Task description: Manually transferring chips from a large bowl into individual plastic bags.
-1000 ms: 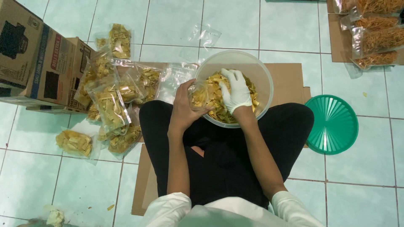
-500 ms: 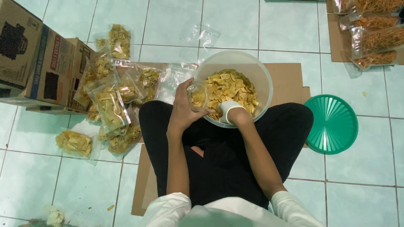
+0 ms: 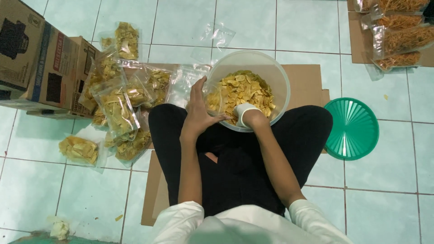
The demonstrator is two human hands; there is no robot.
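A clear round tub (image 3: 281, 77) full of yellow chips (image 3: 246, 88) stands between my crossed legs. My left hand (image 3: 198, 110) is at the tub's left rim and pinches a clear plastic bag (image 3: 212, 97) with some chips in it, held open over the tub. My right hand (image 3: 244, 113) wears a white glove and is bent down into the chips at the tub's near side. Its fingers are buried in them.
Several filled chip bags (image 3: 117, 106) lie piled to my left, next to cardboard boxes (image 3: 27, 63). Empty clear bags (image 3: 217, 36) lie beyond the tub. A green round lid (image 3: 355, 129) sits to the right. Bags of orange snack (image 3: 398, 31) lie far right. I sit on a cardboard sheet (image 3: 307, 77).
My gloved right hand has come off the bag at the tub's left and dipped down into the chips at the near side. My left hand kept hold of the bag.
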